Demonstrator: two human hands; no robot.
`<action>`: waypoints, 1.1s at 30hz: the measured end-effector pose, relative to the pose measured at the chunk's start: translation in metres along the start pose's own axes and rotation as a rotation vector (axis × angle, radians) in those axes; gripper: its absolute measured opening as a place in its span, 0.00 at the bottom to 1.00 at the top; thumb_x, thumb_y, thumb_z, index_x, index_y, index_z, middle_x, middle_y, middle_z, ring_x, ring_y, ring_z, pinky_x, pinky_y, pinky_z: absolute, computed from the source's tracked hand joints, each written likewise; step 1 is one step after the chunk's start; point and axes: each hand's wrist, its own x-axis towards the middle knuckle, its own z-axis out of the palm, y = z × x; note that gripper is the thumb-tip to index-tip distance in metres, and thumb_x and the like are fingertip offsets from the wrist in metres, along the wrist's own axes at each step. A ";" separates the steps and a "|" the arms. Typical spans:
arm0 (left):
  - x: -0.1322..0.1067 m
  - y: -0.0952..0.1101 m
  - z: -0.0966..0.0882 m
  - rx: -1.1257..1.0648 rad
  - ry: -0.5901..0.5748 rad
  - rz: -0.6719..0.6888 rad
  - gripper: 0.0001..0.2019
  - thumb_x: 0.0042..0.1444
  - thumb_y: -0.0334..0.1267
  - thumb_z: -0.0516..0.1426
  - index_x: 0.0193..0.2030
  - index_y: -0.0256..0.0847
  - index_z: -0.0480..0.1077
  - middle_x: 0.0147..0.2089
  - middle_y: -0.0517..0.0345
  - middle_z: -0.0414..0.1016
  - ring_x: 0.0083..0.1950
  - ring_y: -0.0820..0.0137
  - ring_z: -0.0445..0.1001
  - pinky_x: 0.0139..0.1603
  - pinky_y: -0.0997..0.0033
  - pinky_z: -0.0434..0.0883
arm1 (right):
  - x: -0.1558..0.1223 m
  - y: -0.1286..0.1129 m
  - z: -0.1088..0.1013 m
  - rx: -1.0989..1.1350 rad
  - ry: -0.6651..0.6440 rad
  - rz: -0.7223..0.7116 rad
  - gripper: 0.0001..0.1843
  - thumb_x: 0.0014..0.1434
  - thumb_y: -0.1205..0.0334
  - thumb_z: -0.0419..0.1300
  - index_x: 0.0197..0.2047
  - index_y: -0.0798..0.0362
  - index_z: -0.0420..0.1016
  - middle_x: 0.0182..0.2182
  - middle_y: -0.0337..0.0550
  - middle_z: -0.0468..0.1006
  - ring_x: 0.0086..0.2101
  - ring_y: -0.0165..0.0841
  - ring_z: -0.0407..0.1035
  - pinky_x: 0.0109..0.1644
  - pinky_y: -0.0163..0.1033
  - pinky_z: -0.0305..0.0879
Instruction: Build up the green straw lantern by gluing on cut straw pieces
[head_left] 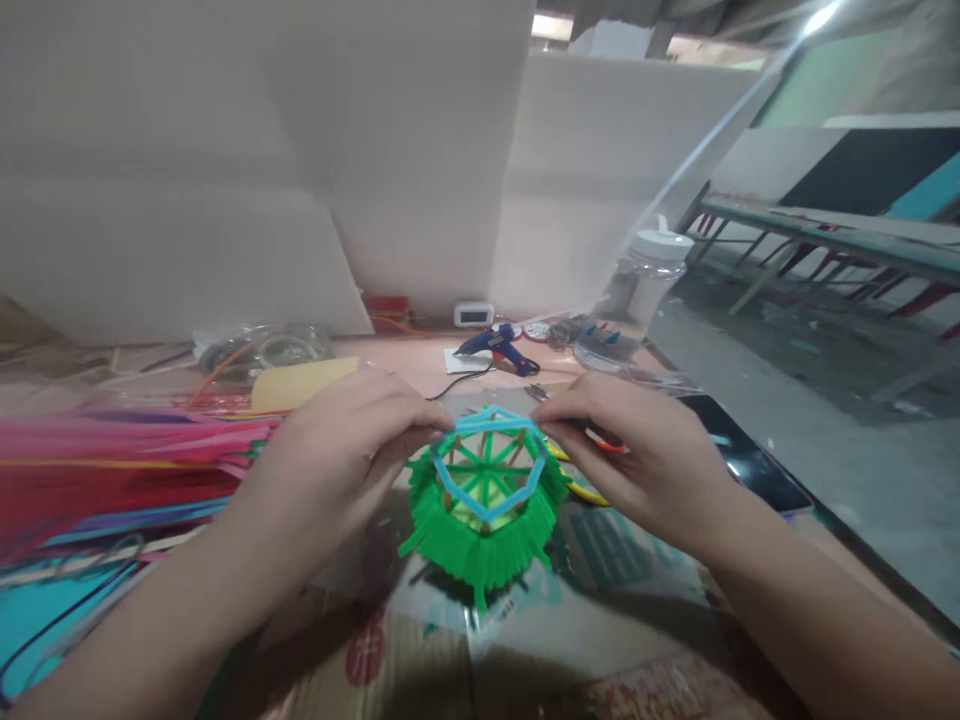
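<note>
Between my two hands a light blue pipe cleaner [493,426] runs straight across the far side of a green craft piece [484,560]. My left hand [352,440] pinches its left end, and my right hand [630,450] pinches the right end. The green piece has a fringed skirt, brown upright posts and green spokes meeting in the middle. A light blue angular ring [486,514] lies around its top. Whether the held length is joined to that ring, I cannot tell. My fingertips partly hide both ends.
Cardboard [420,660] lies under the work. Pink, red and blue pipe cleaners [127,460] are heaped at left. Behind are a blue glue gun [502,348], a small white-framed display [474,315] and a clear bottle [649,280]. Yellow-handled pliers [585,490] and a dark phone [750,455] lie right.
</note>
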 end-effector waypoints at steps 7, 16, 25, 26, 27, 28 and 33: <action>0.001 0.000 -0.001 -0.013 -0.076 0.045 0.07 0.67 0.28 0.55 0.44 0.41 0.74 0.41 0.59 0.78 0.42 0.70 0.73 0.43 0.71 0.67 | -0.005 0.007 -0.007 0.080 -0.096 -0.005 0.07 0.67 0.68 0.57 0.44 0.52 0.75 0.35 0.41 0.81 0.35 0.30 0.74 0.38 0.33 0.66; 0.000 -0.002 -0.010 -0.002 -0.100 0.027 0.08 0.68 0.31 0.55 0.44 0.42 0.75 0.41 0.59 0.78 0.44 0.68 0.72 0.44 0.69 0.67 | -0.004 0.010 -0.013 0.095 -0.159 0.034 0.06 0.66 0.67 0.57 0.41 0.51 0.76 0.33 0.39 0.81 0.32 0.29 0.75 0.34 0.32 0.65; -0.001 0.004 -0.013 0.005 -0.140 0.033 0.09 0.67 0.29 0.54 0.45 0.42 0.75 0.44 0.57 0.76 0.46 0.68 0.71 0.46 0.68 0.67 | -0.006 0.012 -0.012 0.116 -0.222 0.082 0.07 0.68 0.64 0.57 0.42 0.50 0.77 0.34 0.37 0.82 0.32 0.28 0.75 0.35 0.32 0.64; -0.002 0.003 -0.013 0.008 -0.145 0.031 0.09 0.66 0.28 0.54 0.45 0.42 0.75 0.44 0.57 0.76 0.46 0.67 0.71 0.46 0.68 0.67 | -0.006 0.012 -0.012 0.116 -0.229 0.083 0.07 0.68 0.64 0.57 0.42 0.50 0.76 0.34 0.37 0.82 0.32 0.28 0.75 0.35 0.32 0.64; -0.002 0.003 -0.014 0.011 -0.149 0.029 0.09 0.66 0.28 0.54 0.45 0.42 0.75 0.44 0.57 0.76 0.46 0.67 0.71 0.46 0.68 0.67 | -0.007 0.012 -0.012 0.117 -0.233 0.084 0.07 0.68 0.64 0.57 0.42 0.50 0.76 0.34 0.37 0.82 0.32 0.28 0.75 0.35 0.32 0.64; -0.003 0.003 -0.014 0.013 -0.154 0.028 0.09 0.66 0.28 0.54 0.44 0.42 0.76 0.44 0.57 0.76 0.46 0.67 0.71 0.46 0.68 0.67 | -0.007 0.012 -0.012 0.118 -0.238 0.085 0.06 0.68 0.64 0.57 0.42 0.50 0.76 0.34 0.37 0.82 0.32 0.28 0.75 0.35 0.32 0.64; -0.004 0.001 -0.015 0.024 -0.189 0.022 0.09 0.67 0.31 0.53 0.45 0.44 0.76 0.44 0.57 0.75 0.46 0.67 0.71 0.45 0.66 0.67 | -0.007 0.010 -0.013 0.103 -0.251 0.103 0.07 0.66 0.67 0.57 0.45 0.49 0.75 0.35 0.37 0.82 0.33 0.28 0.74 0.35 0.32 0.63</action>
